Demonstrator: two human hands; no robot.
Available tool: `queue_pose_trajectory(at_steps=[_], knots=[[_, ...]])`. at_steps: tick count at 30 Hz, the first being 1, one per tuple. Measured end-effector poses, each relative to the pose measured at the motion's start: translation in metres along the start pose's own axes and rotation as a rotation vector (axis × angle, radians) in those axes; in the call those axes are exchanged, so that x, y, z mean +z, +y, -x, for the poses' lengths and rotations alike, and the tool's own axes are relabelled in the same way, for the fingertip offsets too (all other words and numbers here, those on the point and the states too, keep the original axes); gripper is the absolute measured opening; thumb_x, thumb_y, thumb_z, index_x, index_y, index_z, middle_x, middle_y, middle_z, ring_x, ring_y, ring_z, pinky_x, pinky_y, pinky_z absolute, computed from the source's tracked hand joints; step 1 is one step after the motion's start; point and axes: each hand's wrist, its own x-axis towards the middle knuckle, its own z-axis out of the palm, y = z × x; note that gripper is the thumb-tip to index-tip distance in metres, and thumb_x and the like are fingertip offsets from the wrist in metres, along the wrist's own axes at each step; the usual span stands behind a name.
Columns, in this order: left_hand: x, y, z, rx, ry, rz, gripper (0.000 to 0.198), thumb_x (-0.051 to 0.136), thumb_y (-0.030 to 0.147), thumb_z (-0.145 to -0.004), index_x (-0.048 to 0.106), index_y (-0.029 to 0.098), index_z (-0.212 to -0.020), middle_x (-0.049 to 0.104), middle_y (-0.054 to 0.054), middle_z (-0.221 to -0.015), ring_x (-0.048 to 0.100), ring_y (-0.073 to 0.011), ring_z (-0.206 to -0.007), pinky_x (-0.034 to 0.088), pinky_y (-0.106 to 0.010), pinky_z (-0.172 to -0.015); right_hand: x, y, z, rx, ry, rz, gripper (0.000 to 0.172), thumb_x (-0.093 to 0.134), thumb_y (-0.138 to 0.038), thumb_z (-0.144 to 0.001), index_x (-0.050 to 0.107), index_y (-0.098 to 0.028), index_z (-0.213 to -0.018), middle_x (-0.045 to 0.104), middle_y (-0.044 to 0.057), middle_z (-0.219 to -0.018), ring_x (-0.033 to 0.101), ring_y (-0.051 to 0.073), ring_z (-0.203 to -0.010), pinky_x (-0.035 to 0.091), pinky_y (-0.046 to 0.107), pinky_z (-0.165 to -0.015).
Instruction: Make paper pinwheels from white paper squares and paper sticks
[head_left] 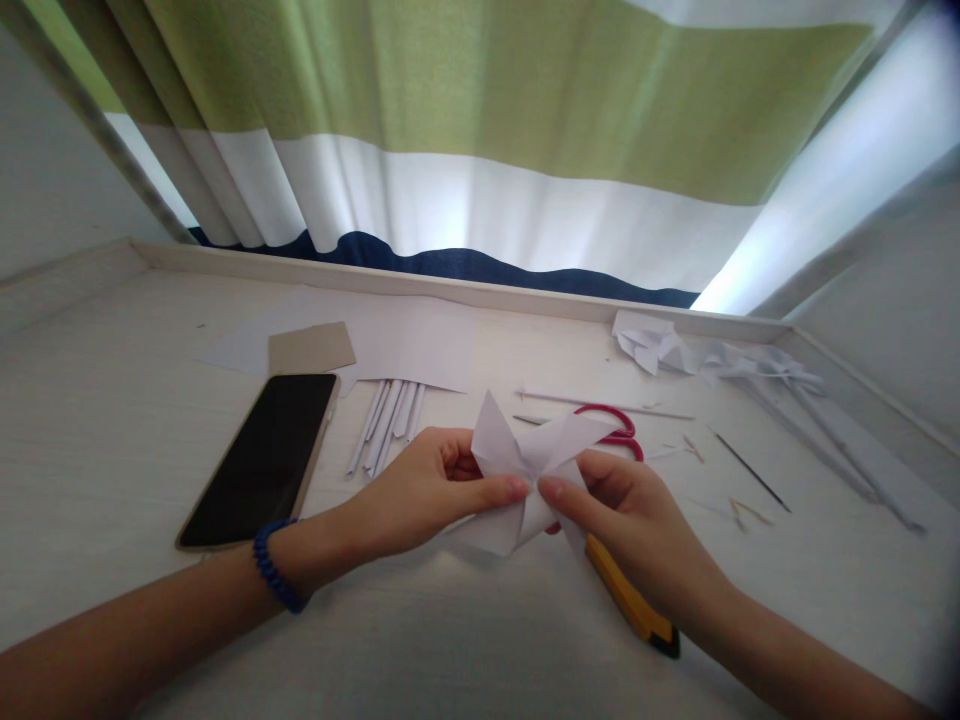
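Note:
My left hand [431, 490] and my right hand [622, 515] pinch a folded white paper shape [525, 465] with several pointed flaps, held just above the white table. Both thumbs meet at the centre of the shape. A blue bead bracelet [271, 568] circles my left wrist. A yellow and black utility knife [630, 600] lies on the table under my right hand. Red-handled scissors [619, 430] lie just behind the paper, partly hidden by it.
A black phone [262, 455] lies screen up at the left. Behind it are a brown card piece [310, 348], a white sheet [405, 340] and several rolled paper sticks [390, 420]. Crumpled paper scraps [660, 345] and thin sticks [750, 472] lie at the right. A striped curtain [480, 150] hangs behind.

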Motion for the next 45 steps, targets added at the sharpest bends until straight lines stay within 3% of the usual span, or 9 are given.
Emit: queue_pose_trajectory(at_steps=[22, 37, 45], knots=[[-0.0009, -0.0002, -0.0040, 0.007, 0.110, -0.103, 0.015, 0.065, 0.030, -0.071, 0.068, 0.016, -0.074, 0.068, 0.001, -0.068, 0.057, -0.0093, -0.055, 0.040, -0.016, -0.048, -0.0006, 0.0015, 0.0008, -0.017, -0.047, -0.016, 0.011, 0.064, -0.029, -0.071, 0.060, -0.020, -0.076, 0.061, -0.003, -0.065, 0.057, 0.012, -0.061, 0.047, 0.022, -0.057], [0.0008, 0.0007, -0.0038, -0.016, 0.120, -0.082, 0.015, 0.065, 0.031, -0.070, 0.068, 0.016, -0.074, 0.069, 0.000, -0.071, 0.059, -0.0101, -0.059, 0.043, -0.017, -0.052, -0.0008, 0.0072, -0.0008, 0.009, -0.034, -0.018, 0.019, 0.063, -0.036, -0.072, 0.060, -0.018, -0.066, 0.063, -0.001, -0.063, 0.056, 0.012, -0.057, 0.045, 0.022, -0.051], [0.0019, 0.0000, -0.0033, 0.023, 0.057, -0.019, 0.009, 0.064, 0.027, -0.073, 0.068, 0.019, -0.075, 0.070, 0.003, -0.072, 0.060, -0.0077, -0.061, 0.043, -0.014, -0.054, -0.0004, 0.0062, 0.0005, -0.002, -0.032, -0.047, 0.014, 0.063, -0.033, -0.073, 0.063, -0.019, -0.070, 0.064, -0.003, -0.064, 0.058, 0.010, -0.059, 0.046, 0.020, -0.052]])
